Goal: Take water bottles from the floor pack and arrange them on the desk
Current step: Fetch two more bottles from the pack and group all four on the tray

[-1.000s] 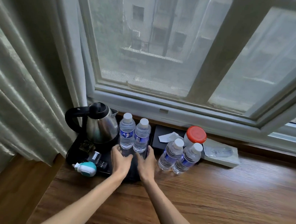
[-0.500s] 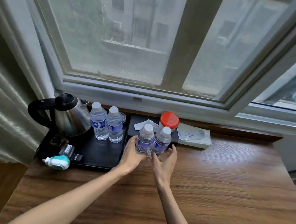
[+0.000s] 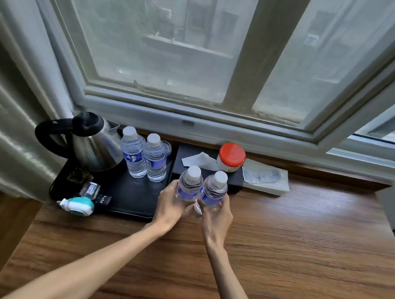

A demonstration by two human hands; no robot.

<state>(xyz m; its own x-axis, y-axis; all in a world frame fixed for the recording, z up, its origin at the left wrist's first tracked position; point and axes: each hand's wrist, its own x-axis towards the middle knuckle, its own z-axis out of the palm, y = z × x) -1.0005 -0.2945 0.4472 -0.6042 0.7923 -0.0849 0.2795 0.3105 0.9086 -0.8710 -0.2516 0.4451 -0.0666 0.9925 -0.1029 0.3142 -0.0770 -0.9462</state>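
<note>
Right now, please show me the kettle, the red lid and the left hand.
kettle (image 3: 94, 150), head view, on its steel body
red lid (image 3: 232, 153), head view, on its top
left hand (image 3: 168, 205), head view, on its back

Both bare forearms outstretched, left hand (image 3: 169, 204) and right hand (image 3: 218, 214) side by side, fingers curled.

Hotel room: kettle tray (image 3: 128, 198), bottled water (image 3: 133, 156)

On the bench (image 3: 302, 236), a tray (image 3: 131, 198) lies to my left, carrying the kettle (image 3: 92, 147) at its back-left and two bottles (image 3: 143, 157) just right of it. Right of the tray, my left hand (image 3: 168, 205) and right hand (image 3: 215, 216) each wrap one of two touching bottles (image 3: 201, 189). Behind those stands a jar (image 3: 231, 157).
</note>
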